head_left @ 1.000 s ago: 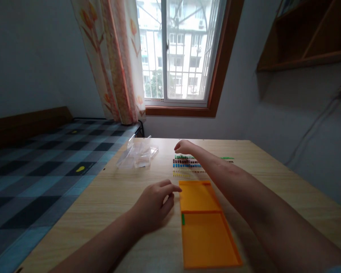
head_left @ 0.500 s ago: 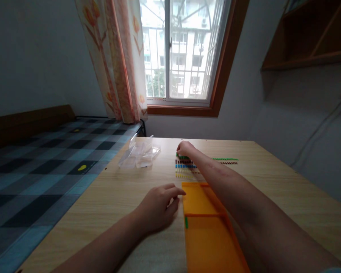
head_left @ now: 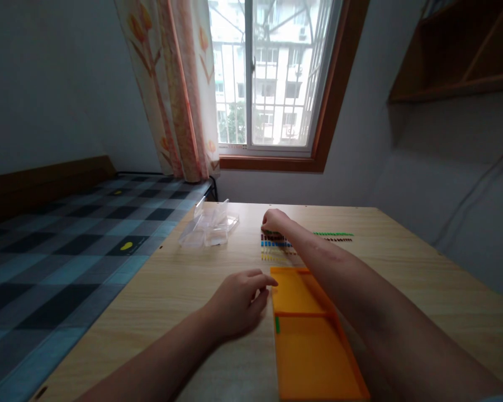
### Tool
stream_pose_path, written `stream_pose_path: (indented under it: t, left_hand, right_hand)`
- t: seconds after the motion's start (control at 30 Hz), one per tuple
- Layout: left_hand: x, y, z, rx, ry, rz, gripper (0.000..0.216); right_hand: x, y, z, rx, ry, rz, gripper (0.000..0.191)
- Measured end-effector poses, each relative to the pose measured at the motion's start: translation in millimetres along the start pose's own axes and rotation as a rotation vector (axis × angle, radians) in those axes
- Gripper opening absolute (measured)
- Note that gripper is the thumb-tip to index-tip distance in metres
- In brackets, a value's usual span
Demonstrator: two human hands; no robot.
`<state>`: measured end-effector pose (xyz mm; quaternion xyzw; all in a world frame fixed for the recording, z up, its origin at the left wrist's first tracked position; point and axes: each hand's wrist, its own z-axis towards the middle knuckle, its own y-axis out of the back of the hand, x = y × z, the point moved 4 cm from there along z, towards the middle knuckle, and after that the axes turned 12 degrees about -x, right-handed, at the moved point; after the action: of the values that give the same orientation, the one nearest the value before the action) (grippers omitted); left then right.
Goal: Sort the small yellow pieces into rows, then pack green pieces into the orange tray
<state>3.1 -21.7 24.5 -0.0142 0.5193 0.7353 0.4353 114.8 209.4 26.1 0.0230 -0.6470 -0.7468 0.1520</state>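
My right hand (head_left: 275,220) reaches to the far part of the table, its fingers pinched together at the left end of a row of small green pieces (head_left: 333,234). Whatever is between those fingertips is too small and hidden to tell. My left hand (head_left: 243,300) lies at the left edge of an orange tray (head_left: 305,357), index finger stretched onto its rim and thumb apart; it holds nothing. One small green piece (head_left: 277,324) stands along the tray's left inner side, just below the crossbar. Rows of brown, blue pieces (head_left: 270,244) and yellow pieces (head_left: 269,257) lie beyond the tray, partly behind my right forearm.
Clear plastic boxes (head_left: 209,226) with raised lids stand at the back left of the wooden table (head_left: 159,307). A bed with a checked cover (head_left: 88,251) adjoins on the left. A window (head_left: 276,84) and curtain (head_left: 180,89) are behind; a wall shelf (head_left: 456,84) hangs at right.
The whole view has shifted slightly, with things sitting a little further right. Both hands keep nearly the same places: the right at the green row, the left at the tray rim.
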Motion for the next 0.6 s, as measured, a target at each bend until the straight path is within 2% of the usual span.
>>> stream_pose_path:
  t: [0.17,0.3,0.4,0.5,0.6]
  left_hand:
    - [-1.8,-1.0,0.7,0.003,-0.007,0.005,0.034]
    - [-1.8,-1.2,0.4,0.012,-0.011,-0.01,0.034]
    - [0.5,-0.1,0.4,0.005,-0.004,-0.008,0.033]
    - [2.0,0.8,0.4,0.007,-0.005,-0.013,0.032]
    - [1.6,0.8,0.6,0.017,-0.007,-0.007,0.033]
  right_hand:
    - [7.9,1.1,-6.5,0.012,0.088,-0.071,0.035]
    - [10.7,10.2,-10.0,-0.063,0.167,-0.096,0.032]
    - [8.0,28.8,-18.0,-0.149,0.236,-0.081,0.025]
    - [1.4,55.2,-41.9,-0.246,0.301,-0.057,0.026]
    - [-7.5,80.1,-87.8,-0.369,0.362,-0.029,0.026]
